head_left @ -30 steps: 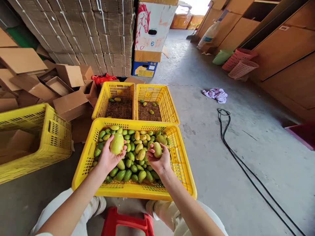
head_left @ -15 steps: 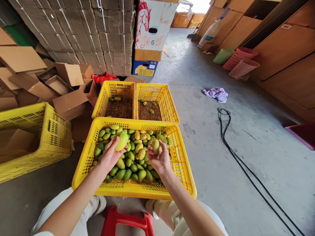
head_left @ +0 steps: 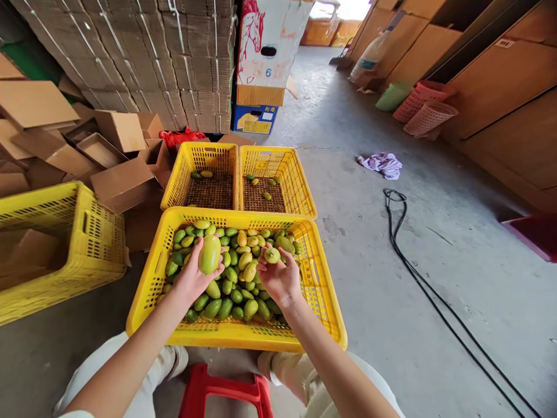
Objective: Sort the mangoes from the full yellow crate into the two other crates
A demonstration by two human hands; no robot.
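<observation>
My left hand (head_left: 194,271) is closed round a large pale-green mango (head_left: 209,254), which stands nearly upright in the fingers. In my right hand (head_left: 281,280) is a smaller yellow-green mango (head_left: 272,255), gripped with one end facing me. Both hands are above a yellow plastic crate (head_left: 235,335) at my knees. Inside it lies a layer of green and yellow mangoes (head_left: 226,309), partly hidden by my hands and forearms.
Behind the crate stand two yellow baskets (head_left: 198,152) (head_left: 300,174) with a few mangoes in each. Another yellow crate (head_left: 98,238) holds cardboard on the left, near loose cartons (head_left: 124,180). A red stool (head_left: 230,389) is below me; a black cable (head_left: 407,261) and cloth (head_left: 382,165) lie right.
The mango in my left hand has turned from slanting to nearly upright. My right hand has tipped its mango so that its end faces me. Both hands stay above the crate.
</observation>
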